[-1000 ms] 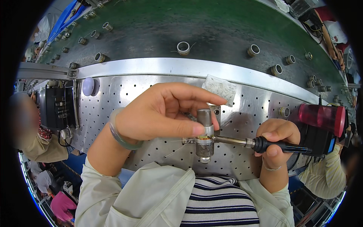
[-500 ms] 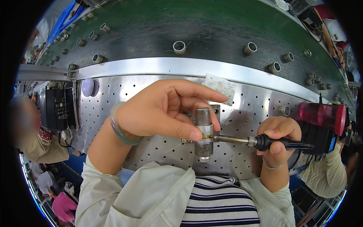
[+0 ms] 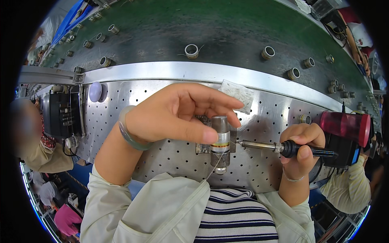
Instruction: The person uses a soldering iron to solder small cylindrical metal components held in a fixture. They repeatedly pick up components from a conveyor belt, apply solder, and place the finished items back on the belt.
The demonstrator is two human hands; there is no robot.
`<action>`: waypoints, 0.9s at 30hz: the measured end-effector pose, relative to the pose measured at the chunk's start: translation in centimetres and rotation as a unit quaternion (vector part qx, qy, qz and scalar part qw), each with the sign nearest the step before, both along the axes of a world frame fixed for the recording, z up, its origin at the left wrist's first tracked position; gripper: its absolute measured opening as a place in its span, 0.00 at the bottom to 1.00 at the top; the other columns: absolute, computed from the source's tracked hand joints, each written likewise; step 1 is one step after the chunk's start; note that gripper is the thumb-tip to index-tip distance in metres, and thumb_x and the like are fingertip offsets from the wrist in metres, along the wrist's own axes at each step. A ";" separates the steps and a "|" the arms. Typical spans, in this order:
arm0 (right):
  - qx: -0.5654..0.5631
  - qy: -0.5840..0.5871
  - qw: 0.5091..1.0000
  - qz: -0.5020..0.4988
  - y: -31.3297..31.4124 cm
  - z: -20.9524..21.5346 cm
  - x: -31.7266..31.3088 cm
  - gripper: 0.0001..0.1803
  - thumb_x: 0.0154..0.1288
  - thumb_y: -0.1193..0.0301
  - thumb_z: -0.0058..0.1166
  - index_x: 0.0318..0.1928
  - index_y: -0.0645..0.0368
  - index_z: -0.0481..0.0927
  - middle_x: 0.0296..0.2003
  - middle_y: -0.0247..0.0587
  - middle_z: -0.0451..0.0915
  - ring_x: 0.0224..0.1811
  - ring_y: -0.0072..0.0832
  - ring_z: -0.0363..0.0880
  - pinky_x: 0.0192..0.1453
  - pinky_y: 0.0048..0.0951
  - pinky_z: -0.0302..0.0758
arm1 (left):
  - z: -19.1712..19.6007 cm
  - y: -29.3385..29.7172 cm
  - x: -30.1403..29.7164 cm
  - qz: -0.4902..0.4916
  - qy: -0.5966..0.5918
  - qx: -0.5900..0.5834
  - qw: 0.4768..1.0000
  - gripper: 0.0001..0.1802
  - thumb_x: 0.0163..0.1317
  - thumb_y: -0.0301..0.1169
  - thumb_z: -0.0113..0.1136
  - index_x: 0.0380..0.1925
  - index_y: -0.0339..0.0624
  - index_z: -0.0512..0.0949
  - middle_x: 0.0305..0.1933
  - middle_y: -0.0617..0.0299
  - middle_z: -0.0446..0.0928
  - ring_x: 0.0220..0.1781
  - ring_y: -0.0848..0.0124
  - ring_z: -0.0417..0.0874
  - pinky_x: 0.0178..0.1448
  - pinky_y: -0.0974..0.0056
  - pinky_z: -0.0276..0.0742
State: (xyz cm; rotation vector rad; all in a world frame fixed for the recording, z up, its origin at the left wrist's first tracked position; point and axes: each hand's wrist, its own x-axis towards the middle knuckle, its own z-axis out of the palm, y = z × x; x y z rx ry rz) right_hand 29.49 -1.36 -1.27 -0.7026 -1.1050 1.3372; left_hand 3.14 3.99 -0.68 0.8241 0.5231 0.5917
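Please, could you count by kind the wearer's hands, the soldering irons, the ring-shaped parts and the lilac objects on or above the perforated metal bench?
Wearer's hands: 2 (left hand, right hand)
Soldering irons: 1
Ring-shaped parts: 2 (one around the metal post, one near the red cylinder)
Lilac objects: 1
Total: 6
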 end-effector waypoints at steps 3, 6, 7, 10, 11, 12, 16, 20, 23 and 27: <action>0.002 0.003 1.000 0.009 0.0 0.0 0.0 0.13 0.55 0.71 0.63 0.33 0.67 0.73 0.21 0.42 0.74 0.15 0.22 0.72 0.19 0.18 0.70 | 0.1 -0.1 0.1 -0.026 0.005 0.001 1.000 0.33 0.47 0.19 0.65 0.57 0.25 0.67 0.45 0.46 0.77 0.39 0.75 0.80 0.39 0.78 0.76; 0.024 0.009 0.999 0.019 0.1 -0.2 0.0 0.12 0.55 0.73 0.62 0.33 0.67 0.73 0.21 0.42 0.75 0.15 0.22 0.72 0.19 0.20 0.71 | 0.3 0.0 0.2 -0.031 0.009 0.004 0.999 0.32 0.47 0.17 0.64 0.56 0.25 0.68 0.43 0.46 0.79 0.38 0.75 0.80 0.39 0.78 0.75; 0.035 0.011 0.999 0.022 0.1 -0.3 0.0 0.12 0.55 0.73 0.62 0.33 0.68 0.73 0.20 0.42 0.75 0.15 0.22 0.72 0.18 0.20 0.71 | 0.4 0.0 0.2 -0.030 0.008 0.004 1.000 0.32 0.47 0.17 0.64 0.56 0.25 0.68 0.42 0.46 0.79 0.38 0.76 0.80 0.38 0.78 0.75; 0.049 0.022 0.997 0.050 0.3 -0.2 0.1 0.11 0.55 0.75 0.61 0.33 0.68 0.73 0.20 0.42 0.75 0.14 0.23 0.73 0.18 0.21 0.72 | 0.7 0.0 0.2 -0.034 0.022 -0.002 0.999 0.34 0.46 0.16 0.63 0.57 0.26 0.67 0.43 0.47 0.78 0.41 0.75 0.79 0.41 0.77 0.75; 0.054 0.018 0.997 0.053 0.4 -0.3 0.1 0.10 0.55 0.75 0.61 0.33 0.68 0.73 0.20 0.42 0.75 0.14 0.23 0.73 0.18 0.21 0.71 | 0.6 0.0 0.2 -0.034 0.014 0.005 0.999 0.35 0.45 0.15 0.63 0.58 0.26 0.66 0.43 0.47 0.78 0.42 0.74 0.79 0.41 0.76 0.75; 0.059 0.015 0.997 0.055 0.4 -0.4 0.2 0.10 0.55 0.76 0.61 0.33 0.69 0.74 0.20 0.42 0.75 0.13 0.24 0.73 0.18 0.21 0.71 | 0.3 -0.1 0.3 -0.034 0.006 0.013 0.999 0.36 0.44 0.15 0.63 0.59 0.26 0.65 0.42 0.48 0.78 0.43 0.74 0.78 0.42 0.76 0.75; 0.091 -0.010 0.994 0.066 0.5 -0.7 0.2 0.09 0.54 0.77 0.60 0.33 0.69 0.74 0.19 0.42 0.75 0.13 0.24 0.73 0.18 0.21 0.71 | 0.3 -0.6 0.5 -0.027 -0.016 0.014 0.999 0.41 0.41 0.15 0.63 0.61 0.27 0.63 0.41 0.52 0.76 0.44 0.73 0.75 0.42 0.74 0.74; 0.083 -0.007 0.995 0.062 0.5 -0.7 0.1 0.09 0.54 0.78 0.60 0.32 0.69 0.74 0.19 0.42 0.75 0.13 0.25 0.73 0.18 0.22 0.70 | 0.2 -1.1 1.0 -0.011 0.007 0.074 0.997 0.42 0.40 0.16 0.65 0.61 0.30 0.63 0.37 0.56 0.76 0.41 0.73 0.74 0.40 0.74 0.72; 0.078 -0.008 0.995 0.060 0.4 -0.6 0.1 0.09 0.54 0.77 0.61 0.32 0.69 0.74 0.18 0.42 0.75 0.13 0.25 0.73 0.18 0.21 0.70 | 0.3 -1.3 1.3 0.003 0.017 0.088 0.996 0.42 0.41 0.17 0.66 0.61 0.31 0.64 0.36 0.58 0.76 0.41 0.74 0.73 0.39 0.75 0.71; 0.069 -0.008 0.996 0.061 0.4 -0.6 0.1 0.09 0.53 0.77 0.61 0.32 0.69 0.74 0.18 0.42 0.75 0.13 0.25 0.74 0.18 0.22 0.70 | 1.2 -1.3 1.4 0.013 0.051 0.057 0.997 0.38 0.45 0.18 0.64 0.61 0.30 0.64 0.35 0.57 0.76 0.38 0.75 0.75 0.35 0.78 0.71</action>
